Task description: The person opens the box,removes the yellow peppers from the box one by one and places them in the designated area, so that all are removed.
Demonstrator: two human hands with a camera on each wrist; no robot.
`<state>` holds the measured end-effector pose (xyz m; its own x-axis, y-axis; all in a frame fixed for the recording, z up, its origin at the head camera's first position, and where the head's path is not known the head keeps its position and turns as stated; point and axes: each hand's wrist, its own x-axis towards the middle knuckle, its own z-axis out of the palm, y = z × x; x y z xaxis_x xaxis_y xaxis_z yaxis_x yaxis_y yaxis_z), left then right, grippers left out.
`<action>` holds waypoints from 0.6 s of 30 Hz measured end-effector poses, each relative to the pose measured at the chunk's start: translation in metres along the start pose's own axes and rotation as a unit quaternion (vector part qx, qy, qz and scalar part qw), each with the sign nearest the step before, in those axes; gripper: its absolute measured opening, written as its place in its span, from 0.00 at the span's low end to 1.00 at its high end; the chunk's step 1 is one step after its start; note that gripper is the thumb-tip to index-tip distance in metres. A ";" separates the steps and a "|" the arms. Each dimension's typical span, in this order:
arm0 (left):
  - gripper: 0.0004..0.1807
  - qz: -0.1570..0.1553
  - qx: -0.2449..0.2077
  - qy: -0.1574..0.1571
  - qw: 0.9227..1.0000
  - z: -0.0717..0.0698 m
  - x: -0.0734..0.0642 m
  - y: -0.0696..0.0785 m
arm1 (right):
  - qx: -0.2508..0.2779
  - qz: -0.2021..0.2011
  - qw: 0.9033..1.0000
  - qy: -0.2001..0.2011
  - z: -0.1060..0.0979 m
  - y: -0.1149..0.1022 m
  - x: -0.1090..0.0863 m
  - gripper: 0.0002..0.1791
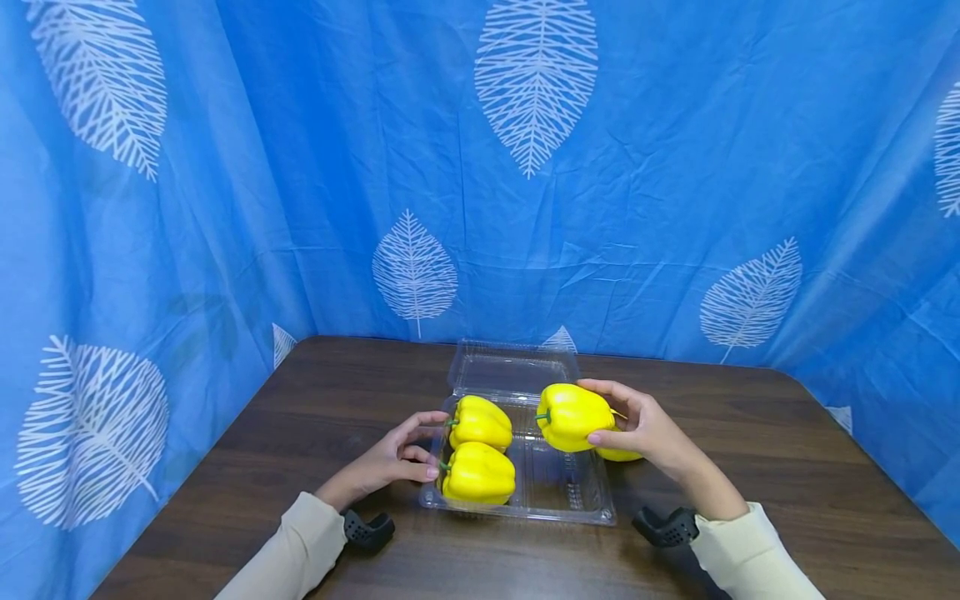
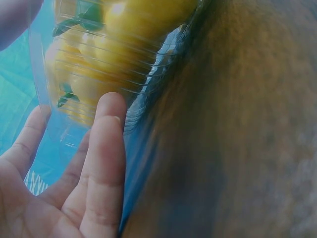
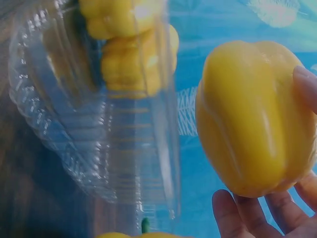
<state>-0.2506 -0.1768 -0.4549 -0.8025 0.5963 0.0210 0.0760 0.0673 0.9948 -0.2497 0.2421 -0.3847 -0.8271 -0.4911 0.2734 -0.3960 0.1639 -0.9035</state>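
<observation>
My right hand (image 1: 637, 425) grips a yellow bell pepper (image 1: 573, 417) in the air over the right side of a clear plastic clamshell box (image 1: 555, 510). In the right wrist view, that bell pepper (image 3: 252, 119) hangs beside the box wall (image 3: 124, 163). Two more yellow bell peppers, a rear one (image 1: 480, 423) and a front one (image 1: 480, 473), lie in the box's left side, green stems pointing left. My left hand (image 1: 382, 458) touches the box's left wall with extended fingers. One further yellow bell pepper (image 1: 621, 455) sits right of the box, mostly hidden by my right hand.
The box's lid (image 1: 517, 367) lies open toward the back of the dark wooden table (image 1: 360, 383). Blue curtains (image 1: 637, 208) with white leaf prints enclose the table at the back and sides. A black wrist camera (image 1: 367, 531) is strapped by each sleeve.
</observation>
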 end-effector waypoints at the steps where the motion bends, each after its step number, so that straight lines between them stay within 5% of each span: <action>1: 0.47 0.000 0.000 0.000 1.000 0.000 0.000 0.000 | 0.001 0.001 1.000 0.002 -0.001 -0.001 -0.001 0.37; 18: 0.47 0.000 0.000 0.000 1.000 0.000 0.000 0.000 | 0.025 0.018 0.999 0.030 -0.025 -0.004 -0.006 0.35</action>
<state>-0.2509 -0.1767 -0.4547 -0.8021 0.5968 0.0208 0.0757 0.0671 0.9949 -0.2527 0.2658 -0.3745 -0.8635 -0.4330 0.2587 -0.3469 0.1375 -0.9278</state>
